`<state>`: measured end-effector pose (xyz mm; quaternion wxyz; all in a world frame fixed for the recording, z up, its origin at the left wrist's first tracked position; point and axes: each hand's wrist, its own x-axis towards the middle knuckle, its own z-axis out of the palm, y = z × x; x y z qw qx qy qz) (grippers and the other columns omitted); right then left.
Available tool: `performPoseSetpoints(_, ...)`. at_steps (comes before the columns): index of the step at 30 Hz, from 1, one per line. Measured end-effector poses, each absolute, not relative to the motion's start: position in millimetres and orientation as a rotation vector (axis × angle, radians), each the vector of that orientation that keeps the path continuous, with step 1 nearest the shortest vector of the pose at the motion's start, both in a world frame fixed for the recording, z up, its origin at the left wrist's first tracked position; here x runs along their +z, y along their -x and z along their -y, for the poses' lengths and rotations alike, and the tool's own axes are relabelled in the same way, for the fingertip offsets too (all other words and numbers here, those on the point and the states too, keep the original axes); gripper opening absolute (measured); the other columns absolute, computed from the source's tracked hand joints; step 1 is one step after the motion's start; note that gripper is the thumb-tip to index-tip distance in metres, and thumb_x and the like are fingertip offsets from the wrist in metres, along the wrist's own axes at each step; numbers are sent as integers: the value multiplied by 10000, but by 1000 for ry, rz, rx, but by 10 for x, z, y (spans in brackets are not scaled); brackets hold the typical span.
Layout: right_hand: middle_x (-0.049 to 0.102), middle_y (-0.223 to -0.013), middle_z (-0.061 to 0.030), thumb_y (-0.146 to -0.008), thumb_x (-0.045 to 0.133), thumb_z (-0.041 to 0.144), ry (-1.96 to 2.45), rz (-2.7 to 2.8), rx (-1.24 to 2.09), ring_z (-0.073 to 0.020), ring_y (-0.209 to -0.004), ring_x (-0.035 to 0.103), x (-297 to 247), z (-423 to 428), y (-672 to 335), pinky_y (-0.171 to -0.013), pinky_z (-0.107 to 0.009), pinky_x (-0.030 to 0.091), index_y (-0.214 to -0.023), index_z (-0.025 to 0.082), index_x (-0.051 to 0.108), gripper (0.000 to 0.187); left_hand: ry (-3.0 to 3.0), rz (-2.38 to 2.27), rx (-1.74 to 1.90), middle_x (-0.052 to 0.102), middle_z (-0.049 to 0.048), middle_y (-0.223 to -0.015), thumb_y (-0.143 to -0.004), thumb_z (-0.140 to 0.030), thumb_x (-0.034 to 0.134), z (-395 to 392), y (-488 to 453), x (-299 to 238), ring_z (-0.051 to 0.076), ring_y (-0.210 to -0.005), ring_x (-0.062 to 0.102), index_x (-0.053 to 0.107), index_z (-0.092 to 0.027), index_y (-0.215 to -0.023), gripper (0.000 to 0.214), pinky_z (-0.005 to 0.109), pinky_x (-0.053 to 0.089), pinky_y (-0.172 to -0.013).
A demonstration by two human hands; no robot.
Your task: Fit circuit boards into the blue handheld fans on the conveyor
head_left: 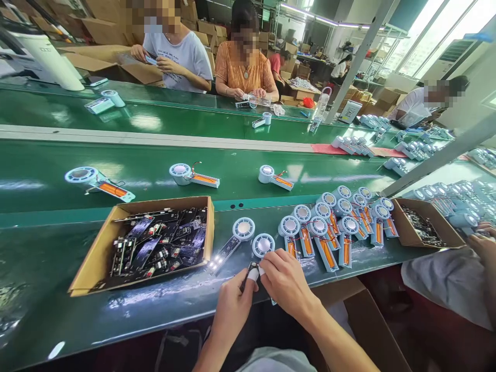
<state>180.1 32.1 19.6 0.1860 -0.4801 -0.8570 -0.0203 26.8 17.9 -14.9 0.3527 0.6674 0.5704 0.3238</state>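
My left hand (235,297) is closed on a small black circuit board (252,266), pinched between thumb and fingers. A white covering shows at the thumb tip. My right hand (285,281) is closed with its fingertips beside the board; what they pinch is hidden. Under my hands lies a light blue handheld fan (263,244), its round head showing beyond the fingers and its handle mostly covered. Left of it rests another fan (244,228) with a dark board along its handle and several lit white spots at the handle's end.
A cardboard box (211,227) of circuit boards stands left. Several fans with orange-wired handles (325,253) crowd the right, beside a second parts box (403,240). More fans (194,175) lie on the green belt (232,160). Co-workers sit across it; another person's hand (482,240) is at right.
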Motion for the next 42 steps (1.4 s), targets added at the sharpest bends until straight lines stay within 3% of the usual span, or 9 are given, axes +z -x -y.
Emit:
performPoseSetpoints(6,593,-761,-23,-889,630,57,1387,2494,-239,-193,-696,490,206,-300,-1729,-600,-346,339,-724,188,576,217,-1898,-1513,854,705,70,-644,-928,-276,326,-163,-268,-223,257,-591,699,559,-239,-766,286,305,445,-517)
performPoseSetpoints(14,613,-787,-41,-926,598,71,1355,2501,-53,-197,-710,523,222,-341,-1742,-609,-328,391,-752,182,597,207,-2004,-1547,796,696,63,-638,-906,-171,331,-130,-243,-290,273,-558,699,553,-234,-869,233,311,414,-487)
performPoseSetpoints(18,665,-909,-52,-937,562,51,1298,2361,271,-191,-803,581,234,-384,-1842,-717,-297,478,-897,183,650,163,-2022,-1357,751,658,11,-615,-958,-209,320,-233,-120,-195,217,-549,662,500,-257,-789,252,280,431,-523)
performPoseSetpoints(25,678,-1033,-73,-936,528,49,1248,2211,634,-201,-942,645,201,-436,-1952,-832,-301,535,-1136,209,685,301,-1954,-1159,627,623,-6,-650,-999,-271,322,-359,45,-60,192,-595,599,473,-251,-749,293,268,400,-578)
performPoseSetpoints(35,676,-976,-72,-957,518,84,1200,2152,688,-207,-927,635,159,-442,-1939,-851,-320,531,-1023,198,699,224,-1922,-1089,612,633,-1,-680,-1005,-323,325,-386,27,-104,192,-629,595,494,-245,-760,307,273,403,-607)
performPoseSetpoints(39,668,-1078,-74,-917,589,142,1203,1890,764,-167,-833,640,196,-326,-1984,-763,-286,562,-1095,223,676,214,-1834,-1170,627,657,11,-681,-1001,-348,313,-326,10,-107,200,-635,622,546,-243,-787,333,283,439,-619)
performPoseSetpoints(42,649,-1159,-88,-873,609,159,1319,1574,749,-145,-786,643,299,-266,-2070,-700,-264,578,-1193,228,636,328,-1735,-1291,638,690,18,-691,-987,-385,314,-253,-4,-110,226,-656,660,594,-234,-962,319,319,488,-655)
